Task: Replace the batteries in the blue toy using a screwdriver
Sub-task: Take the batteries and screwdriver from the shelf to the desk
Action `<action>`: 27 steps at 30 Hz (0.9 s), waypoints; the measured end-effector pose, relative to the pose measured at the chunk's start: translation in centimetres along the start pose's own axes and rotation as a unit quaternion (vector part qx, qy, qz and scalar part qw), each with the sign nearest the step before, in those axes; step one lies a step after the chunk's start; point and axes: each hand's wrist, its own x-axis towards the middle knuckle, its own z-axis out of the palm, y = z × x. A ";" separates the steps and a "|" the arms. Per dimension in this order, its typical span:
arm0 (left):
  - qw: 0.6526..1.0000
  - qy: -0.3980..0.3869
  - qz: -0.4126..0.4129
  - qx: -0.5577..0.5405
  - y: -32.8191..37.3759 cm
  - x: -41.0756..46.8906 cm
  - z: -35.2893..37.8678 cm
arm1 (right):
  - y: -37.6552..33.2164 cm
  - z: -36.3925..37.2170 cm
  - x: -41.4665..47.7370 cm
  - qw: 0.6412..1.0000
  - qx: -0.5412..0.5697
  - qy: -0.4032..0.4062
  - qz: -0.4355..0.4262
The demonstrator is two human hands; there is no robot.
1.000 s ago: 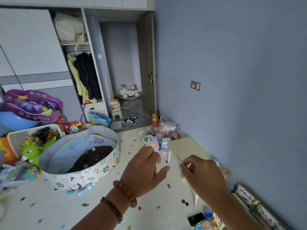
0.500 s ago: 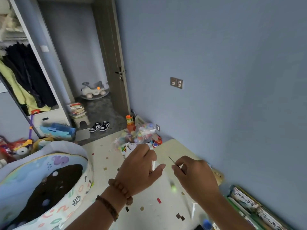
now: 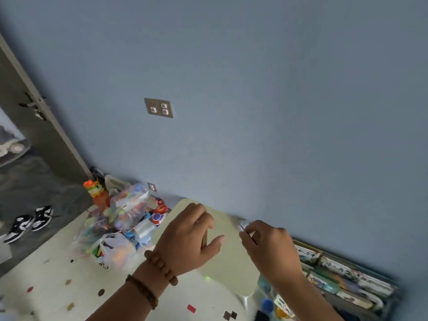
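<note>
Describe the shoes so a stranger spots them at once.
Follow the blue wall left to the door, then down to the dark grey floor. The shoes lie there as a pair, left of the bagged toys: black and white, not brightly coloured.

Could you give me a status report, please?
Left hand grips small item, unidentifiable. Right hand pinches thin rod. No blue toy identifiable. Both above pale green table.
</note>
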 end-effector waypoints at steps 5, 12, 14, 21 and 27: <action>0.996 -0.045 0.042 -0.059 -3.8 4.3 4.5 | 0.9 0.8 3.5 0.996 -0.013 0.042 0.073; 0.983 -0.054 0.110 -0.138 -9.5 7.6 9.1 | 2.1 4.4 6.5 0.981 -0.042 0.107 0.158; 0.979 -0.062 0.123 -0.152 -11.1 8.3 10.2 | 1.9 5.7 7.1 0.976 -0.039 0.125 0.176; 0.970 -0.083 0.139 -0.179 -15.5 9.1 13.7 | 2.3 10.7 9.5 0.961 -0.008 0.142 0.238; 0.970 -0.088 0.128 -0.188 -17.6 7.0 19.8 | 6.7 15.1 10.3 0.958 -0.029 0.164 0.232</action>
